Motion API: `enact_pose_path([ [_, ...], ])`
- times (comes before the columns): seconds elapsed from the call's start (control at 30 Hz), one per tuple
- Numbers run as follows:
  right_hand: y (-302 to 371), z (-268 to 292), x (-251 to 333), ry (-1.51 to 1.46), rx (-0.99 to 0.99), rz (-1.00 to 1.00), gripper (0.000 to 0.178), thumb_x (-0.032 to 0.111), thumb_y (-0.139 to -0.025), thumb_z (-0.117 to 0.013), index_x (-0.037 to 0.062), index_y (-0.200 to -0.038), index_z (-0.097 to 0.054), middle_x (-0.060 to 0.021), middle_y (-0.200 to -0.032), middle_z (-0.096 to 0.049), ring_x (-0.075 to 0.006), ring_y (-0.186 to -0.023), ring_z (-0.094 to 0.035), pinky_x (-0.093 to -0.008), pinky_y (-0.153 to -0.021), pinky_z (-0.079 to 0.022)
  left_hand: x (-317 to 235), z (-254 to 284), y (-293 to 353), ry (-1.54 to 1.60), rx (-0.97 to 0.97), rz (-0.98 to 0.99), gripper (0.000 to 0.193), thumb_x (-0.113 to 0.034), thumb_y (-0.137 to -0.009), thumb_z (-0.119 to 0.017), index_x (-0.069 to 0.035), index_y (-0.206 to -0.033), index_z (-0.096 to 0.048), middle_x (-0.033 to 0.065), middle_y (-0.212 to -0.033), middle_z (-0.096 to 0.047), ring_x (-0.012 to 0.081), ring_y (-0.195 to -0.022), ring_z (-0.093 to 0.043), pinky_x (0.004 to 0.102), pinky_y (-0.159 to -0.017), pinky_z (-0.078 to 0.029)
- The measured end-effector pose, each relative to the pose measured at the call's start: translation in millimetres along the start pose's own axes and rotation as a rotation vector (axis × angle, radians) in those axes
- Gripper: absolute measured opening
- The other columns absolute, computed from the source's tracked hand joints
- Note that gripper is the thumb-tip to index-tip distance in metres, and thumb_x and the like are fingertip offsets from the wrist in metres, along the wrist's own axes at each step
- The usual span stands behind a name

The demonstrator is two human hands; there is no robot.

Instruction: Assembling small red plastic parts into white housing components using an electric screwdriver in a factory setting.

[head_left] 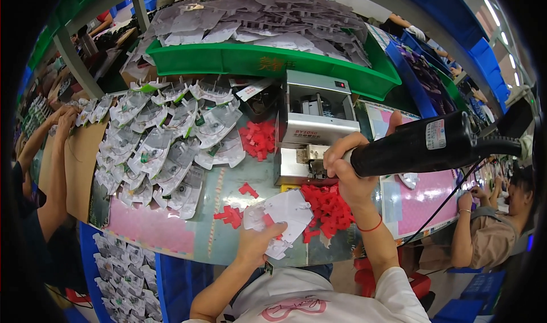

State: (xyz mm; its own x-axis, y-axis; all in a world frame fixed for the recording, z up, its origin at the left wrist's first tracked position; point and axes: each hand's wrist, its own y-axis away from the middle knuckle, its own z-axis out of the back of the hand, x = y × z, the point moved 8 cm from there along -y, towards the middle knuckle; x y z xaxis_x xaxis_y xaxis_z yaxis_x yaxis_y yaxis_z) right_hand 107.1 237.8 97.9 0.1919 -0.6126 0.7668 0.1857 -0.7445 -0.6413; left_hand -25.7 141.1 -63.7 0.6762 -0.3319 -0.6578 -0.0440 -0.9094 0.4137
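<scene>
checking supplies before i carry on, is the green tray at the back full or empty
Full: grey plastic parts are heaped above the front wall of the green tray, hiding its bottom.

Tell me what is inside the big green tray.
The green tray holds a high heap of grey plastic pieces; whatever lies beneath the heap is covered and cannot be seen.
</scene>
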Motion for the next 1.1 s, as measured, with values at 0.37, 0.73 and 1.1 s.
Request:
enact_pose_path([
  [0.37, 12.7, -4.2, -17.9, 0.001, -0.033, -0.256, 0.012, 0.006, -0.075, -0.054, 0.0021, -0.071, -0.043, -0.0061, -0.055, -0.044, -0.0128, -0.046, -0.043, -0.0241, -0.048, -0.037, 2.8, 8.9, -4.3, -0.102, -0.079, -0.027, 0.042, 0.005, -0.065, -0.064, 0.002, -0.103, -0.048, 0.0100, -0.088, -0.058, 0.0166, -0.073, -0.060, 0.0284, -0.063, -0.051],
  [0.73, 38.7, -22.5, 3.1, -0.348, 0.111, -0.253, 0.024, 0.020, -0.075, -0.064, 0.0035, -0.069, -0.047, -0.0048, -0.052, -0.047, -0.0122, -0.041, -0.043, -0.0245, -0.044, -0.037, -1.9, -11.9, 3.3, -0.143, -0.029, 0.024, 0.040, 0.004, -0.065, -0.064, 0.002, -0.101, -0.048, 0.0097, -0.086, -0.058, 0.0166, -0.073, -0.059, 0.0275, -0.062, -0.050],
  [1.1, 42.8, -28.5, 25.7, -0.646, 0.206, -0.115, 0.030, -0.003, -0.068, -0.063, 0.0059, -0.094, -0.051, -0.0067, -0.065, -0.055, -0.0185, -0.056, -0.055, -0.0276, -0.053, -0.043, -6.3, -25.4, 12.5, -0.117, 0.057, 0.146, 0.042, 0.006, -0.064, -0.065, 0.000, -0.102, -0.049, 0.0091, -0.088, -0.059, 0.0167, -0.074, -0.060, 0.0292, -0.066, -0.050],
])
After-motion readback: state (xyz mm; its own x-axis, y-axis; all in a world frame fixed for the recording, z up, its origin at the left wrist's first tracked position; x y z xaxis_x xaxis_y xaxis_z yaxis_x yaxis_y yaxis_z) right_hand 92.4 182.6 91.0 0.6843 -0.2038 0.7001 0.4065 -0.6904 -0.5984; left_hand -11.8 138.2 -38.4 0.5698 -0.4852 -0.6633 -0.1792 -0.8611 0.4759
